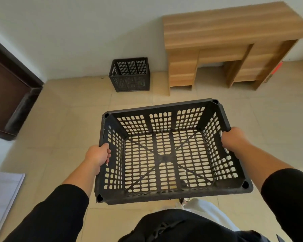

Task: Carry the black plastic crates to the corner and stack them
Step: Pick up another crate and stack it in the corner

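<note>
I hold an empty black plastic crate [164, 154] with slotted walls in front of my waist, above the tiled floor. My left hand [98, 154] grips its left short rim and my right hand [234, 140] grips its right short rim, fingers curled through the handle slots. Farther ahead, a stack of black crates [129, 75] stands on the floor against the white wall, just left of the wooden desk. It looks taller than a single crate, but I cannot tell how many it holds.
A light wooden desk [226, 48] stands against the wall at the right. A dark brown door frame [10, 88] is at the left. A white sheet or board [3, 194] lies at the lower left. Beige tiled floor [68, 110] stretches between me and the stack.
</note>
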Available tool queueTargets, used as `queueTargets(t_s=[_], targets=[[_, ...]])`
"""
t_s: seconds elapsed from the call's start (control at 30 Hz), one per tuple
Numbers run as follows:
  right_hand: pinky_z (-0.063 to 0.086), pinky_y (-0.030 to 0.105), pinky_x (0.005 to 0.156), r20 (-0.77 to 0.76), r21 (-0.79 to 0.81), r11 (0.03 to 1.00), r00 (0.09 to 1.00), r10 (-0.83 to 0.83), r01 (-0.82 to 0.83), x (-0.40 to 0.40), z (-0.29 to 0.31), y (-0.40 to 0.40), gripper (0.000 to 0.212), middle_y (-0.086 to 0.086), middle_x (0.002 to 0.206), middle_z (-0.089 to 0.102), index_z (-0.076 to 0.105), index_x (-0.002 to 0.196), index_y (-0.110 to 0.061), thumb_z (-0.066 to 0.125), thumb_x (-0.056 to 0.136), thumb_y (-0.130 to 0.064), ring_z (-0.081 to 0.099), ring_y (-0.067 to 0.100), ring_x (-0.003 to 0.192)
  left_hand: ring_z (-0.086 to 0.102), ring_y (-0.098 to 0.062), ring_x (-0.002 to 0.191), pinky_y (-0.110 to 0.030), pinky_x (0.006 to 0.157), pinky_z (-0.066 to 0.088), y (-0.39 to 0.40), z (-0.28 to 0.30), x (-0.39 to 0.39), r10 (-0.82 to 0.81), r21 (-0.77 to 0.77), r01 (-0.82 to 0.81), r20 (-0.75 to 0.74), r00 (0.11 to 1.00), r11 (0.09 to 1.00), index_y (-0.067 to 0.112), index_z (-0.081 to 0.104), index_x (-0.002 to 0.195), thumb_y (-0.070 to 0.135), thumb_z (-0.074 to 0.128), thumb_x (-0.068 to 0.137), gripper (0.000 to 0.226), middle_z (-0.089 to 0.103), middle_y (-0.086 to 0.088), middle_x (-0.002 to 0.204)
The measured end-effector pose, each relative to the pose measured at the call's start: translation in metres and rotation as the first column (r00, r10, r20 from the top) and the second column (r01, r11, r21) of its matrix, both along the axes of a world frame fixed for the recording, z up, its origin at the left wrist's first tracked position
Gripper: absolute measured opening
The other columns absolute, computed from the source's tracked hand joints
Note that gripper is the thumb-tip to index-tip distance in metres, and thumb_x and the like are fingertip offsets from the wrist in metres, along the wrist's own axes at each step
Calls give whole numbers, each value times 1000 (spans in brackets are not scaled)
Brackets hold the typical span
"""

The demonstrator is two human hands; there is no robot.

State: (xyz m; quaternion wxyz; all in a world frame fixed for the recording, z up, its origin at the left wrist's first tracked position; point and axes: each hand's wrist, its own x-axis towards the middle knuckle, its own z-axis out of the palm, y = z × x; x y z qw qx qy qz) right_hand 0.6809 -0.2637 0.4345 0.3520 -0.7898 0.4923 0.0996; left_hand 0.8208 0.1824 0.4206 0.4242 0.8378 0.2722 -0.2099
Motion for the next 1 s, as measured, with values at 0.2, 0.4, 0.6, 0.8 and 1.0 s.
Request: queueTargets(t_s=[0.2, 0.4, 0.6, 0.8, 1.0], targets=[[58, 54, 94, 28, 12, 996, 996, 85, -85, 110, 16, -11, 40, 25, 121, 66, 55, 137, 0, 51, 109, -27, 66, 45, 108, 66, -26, 82, -41, 73, 56, 2, 13, 56, 124, -21, -124, 15, 992, 992, 3, 71, 108, 32, 56, 108, 33, 73, -15, 96], [58, 54, 95, 14, -9, 983, 983, 182, -182, 212, 20, 13, 39, 24, 121, 66, 55, 137, -1, 50, 109, -29, 67, 43, 109, 65, -25, 83, -39, 71, 53, 28, 10, 121, 205, -42, -203, 50, 978, 978, 4, 69, 110, 34, 53, 110, 35, 71, -13, 96], [56, 50, 91, -26, -18, 969, 969, 247, -247, 323, 14, 56, 37, 23, 119, 65, 56, 135, 0, 50, 110, -27, 66, 42, 109, 64, -24, 81, -37, 69, 52, 74, -5, 225, 206, -53, -204, 38, 978, 977, 1, 70, 113, 31, 54, 110, 34, 70, -13, 94], [59, 51, 92, 14, 53, 990, 991, 134, -134, 404, 11, 98, 37, 18, 116, 67, 58, 133, -6, 54, 107, -31, 68, 39, 106, 61, -26, 75, -41, 70, 51, 121, 0, 337, 139, -48, -137, 37, 990, 989, -2, 71, 113, 33, 54, 109, 39, 70, -14, 90], [61, 58, 90, 17, 97, 994, 999, 44, -46, 474, 5, 113, 31, 15, 108, 68, 56, 125, -14, 57, 105, -38, 70, 38, 98, 62, -20, 78, -34, 66, 49, 130, 6, 440, 94, -31, -93, 50, 994, 995, 2, 70, 114, 32, 55, 109, 34, 69, -9, 92]])
